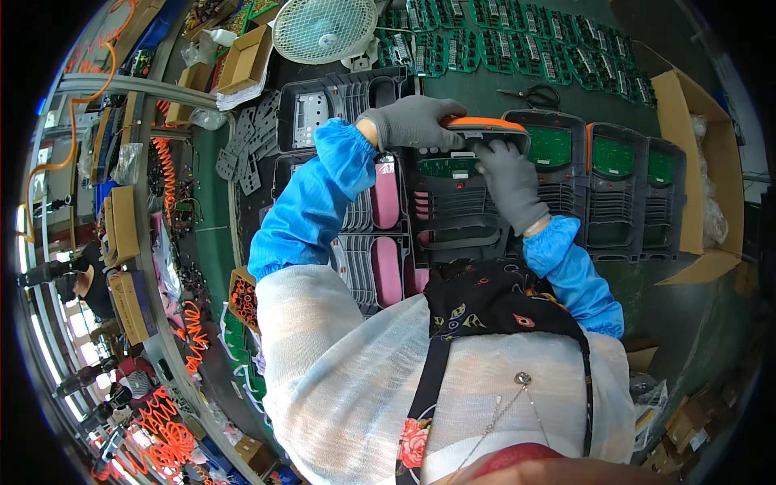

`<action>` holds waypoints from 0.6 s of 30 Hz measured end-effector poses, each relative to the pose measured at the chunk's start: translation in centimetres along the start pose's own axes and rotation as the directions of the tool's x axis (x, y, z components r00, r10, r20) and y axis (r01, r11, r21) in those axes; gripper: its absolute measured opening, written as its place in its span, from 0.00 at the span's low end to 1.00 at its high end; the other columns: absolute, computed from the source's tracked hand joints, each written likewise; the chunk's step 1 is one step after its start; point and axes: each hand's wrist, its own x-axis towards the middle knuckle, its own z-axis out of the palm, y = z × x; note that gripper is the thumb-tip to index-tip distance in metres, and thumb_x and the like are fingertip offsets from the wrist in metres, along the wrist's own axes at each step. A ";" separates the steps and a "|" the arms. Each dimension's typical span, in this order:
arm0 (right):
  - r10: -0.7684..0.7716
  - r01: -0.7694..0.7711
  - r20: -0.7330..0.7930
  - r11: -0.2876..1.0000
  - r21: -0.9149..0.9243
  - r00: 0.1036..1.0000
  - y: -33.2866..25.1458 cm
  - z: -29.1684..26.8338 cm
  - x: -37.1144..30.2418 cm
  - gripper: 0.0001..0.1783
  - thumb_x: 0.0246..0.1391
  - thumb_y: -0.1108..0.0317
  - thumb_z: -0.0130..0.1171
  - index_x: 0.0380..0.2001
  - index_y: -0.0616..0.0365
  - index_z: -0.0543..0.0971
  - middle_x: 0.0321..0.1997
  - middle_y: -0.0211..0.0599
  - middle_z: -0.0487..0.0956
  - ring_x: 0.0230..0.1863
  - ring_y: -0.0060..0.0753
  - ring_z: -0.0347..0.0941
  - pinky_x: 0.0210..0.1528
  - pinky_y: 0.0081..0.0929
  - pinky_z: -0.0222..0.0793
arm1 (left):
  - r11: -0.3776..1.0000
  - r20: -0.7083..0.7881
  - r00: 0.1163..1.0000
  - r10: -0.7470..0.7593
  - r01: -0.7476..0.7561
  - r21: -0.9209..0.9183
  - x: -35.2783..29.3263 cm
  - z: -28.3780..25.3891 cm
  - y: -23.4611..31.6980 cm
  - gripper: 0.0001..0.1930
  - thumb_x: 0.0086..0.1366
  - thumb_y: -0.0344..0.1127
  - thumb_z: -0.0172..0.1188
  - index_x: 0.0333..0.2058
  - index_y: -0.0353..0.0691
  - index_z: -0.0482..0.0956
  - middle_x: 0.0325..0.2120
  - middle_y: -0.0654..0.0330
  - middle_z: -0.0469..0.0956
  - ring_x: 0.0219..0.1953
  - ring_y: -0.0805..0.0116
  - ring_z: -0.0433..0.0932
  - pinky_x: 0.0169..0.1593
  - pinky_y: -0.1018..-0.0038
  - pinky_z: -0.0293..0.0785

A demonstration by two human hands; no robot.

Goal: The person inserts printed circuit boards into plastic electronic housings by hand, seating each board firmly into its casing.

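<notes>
A dark grey plastic housing (493, 125) with an orange rim is tilted up at the far middle of the bench. My left hand (414, 123), in a grey glove, is closed on its left end. The gloved fingers of my right hand (511, 184) are bent against its near inner side; what the fingertips touch is partly hidden. Just below lies an open housing half with a green circuit board (440, 168) and ribbed slots (453, 208). To the right, more grey housings (618, 198) stand in a row with green boards (613, 156) inside.
Rows of green circuit boards (525, 44) cover the far bench. A white fan (325, 31) stands at far left, near grey housing shells (347, 97), some with pink pads (388, 271). Scissors (533, 98) lie behind the housings. An open cardboard box (687, 162) is at right.
</notes>
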 end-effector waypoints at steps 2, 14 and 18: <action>0.007 -0.010 -0.033 0.997 -0.077 0.999 -0.5 0.6 -0.2 0.19 0.45 0.67 0.61 0.44 0.47 0.77 0.38 0.32 0.73 0.41 0.39 0.72 0.39 0.36 0.73 | 0.996 -0.067 0.996 0.055 -0.050 0.073 -0.5 0.3 0.3 0.38 0.51 0.47 0.67 0.59 0.41 0.65 0.40 0.48 0.78 0.38 0.55 0.79 0.43 0.67 0.76; -0.242 0.112 -0.408 0.942 -0.317 0.880 -1.3 1.5 0.4 0.17 0.45 0.68 0.56 0.43 0.54 0.76 0.39 0.33 0.71 0.45 0.37 0.68 0.50 0.36 0.69 | 0.905 -0.167 0.970 0.174 -0.091 0.416 0.4 1.5 -2.3 0.36 0.48 0.29 0.60 0.59 0.44 0.62 0.33 0.44 0.79 0.37 0.47 0.79 0.40 0.62 0.75; -0.305 0.259 -0.267 0.946 -0.194 0.914 -2.2 5.2 -3.0 0.11 0.45 0.67 0.54 0.36 0.49 0.75 0.32 0.30 0.68 0.34 0.35 0.68 0.39 0.35 0.70 | 0.914 -0.165 0.968 0.187 -0.111 0.389 0.6 1.5 -2.7 0.33 0.50 0.29 0.59 0.58 0.45 0.65 0.34 0.44 0.79 0.38 0.46 0.79 0.41 0.62 0.75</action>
